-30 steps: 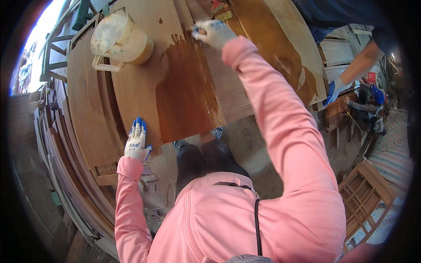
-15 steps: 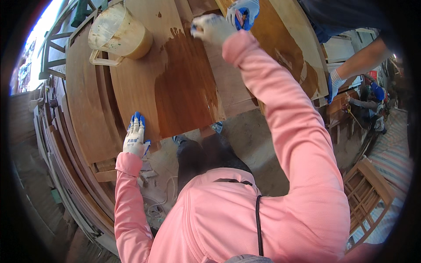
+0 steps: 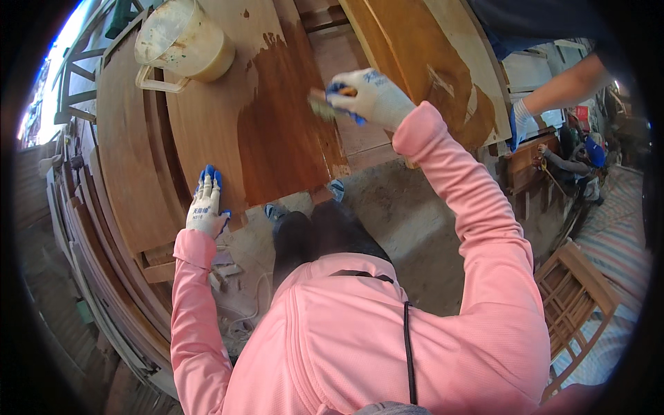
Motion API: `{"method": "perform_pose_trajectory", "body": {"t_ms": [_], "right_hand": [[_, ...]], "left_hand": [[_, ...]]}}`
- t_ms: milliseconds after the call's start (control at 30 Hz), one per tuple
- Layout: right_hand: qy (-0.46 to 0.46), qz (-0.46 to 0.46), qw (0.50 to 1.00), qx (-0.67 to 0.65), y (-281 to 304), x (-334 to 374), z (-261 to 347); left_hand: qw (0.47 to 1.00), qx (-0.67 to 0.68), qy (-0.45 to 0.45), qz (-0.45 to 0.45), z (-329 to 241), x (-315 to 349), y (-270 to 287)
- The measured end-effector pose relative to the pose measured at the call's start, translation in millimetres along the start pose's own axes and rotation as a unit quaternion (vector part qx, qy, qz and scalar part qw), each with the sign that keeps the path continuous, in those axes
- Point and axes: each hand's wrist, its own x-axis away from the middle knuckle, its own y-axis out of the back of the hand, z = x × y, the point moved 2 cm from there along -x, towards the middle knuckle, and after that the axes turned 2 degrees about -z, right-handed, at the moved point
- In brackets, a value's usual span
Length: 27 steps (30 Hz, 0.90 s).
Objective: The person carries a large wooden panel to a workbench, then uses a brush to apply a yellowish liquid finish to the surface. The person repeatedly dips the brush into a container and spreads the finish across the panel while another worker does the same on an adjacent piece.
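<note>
left hand [image 3: 205,202] at 9 o'clock: fingers extended, flat on the wooden panel [image 3: 205,114], as half a second ago. right hand [image 3: 380,100], near 12, pinches the brush [image 3: 325,104], now lower, bristles by the dark stain's [image 3: 280,138] right edge (contact unclear). co-worker's hand then beyond it: gone. jug [image 3: 185,43] at 11.

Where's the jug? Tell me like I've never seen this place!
Find the wooden panel with the dark brown patch, where the person's left hand rests. Look along it, beyond that hand. The jug is cloudy plastic with a loop handle, unlike the flat boards around it.
</note>
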Motion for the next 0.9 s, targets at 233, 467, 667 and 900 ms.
{"method": "perform_pose_trajectory", "body": {"t_ms": [233,467,667,900], "right_hand": [[0.059,0.145,0.971,0.182,-34,104,19],[0.128,-0.067,0.977,0.154,-37,112,26],[0.063,-0.137,0.981,0.123,-60,150,24],[0.063,-0.078,0.986,0.132,-76,162,27]], "left_hand": [[1.000,-0.010,0.005,0.013,1,-1,0],[1.000,-0.002,-0.011,-0.008,5,-1,-3],[1.000,-0.003,-0.013,0.003,4,-1,-3],[1.000,-0.012,-0.008,0.015,2,0,-1]]}}
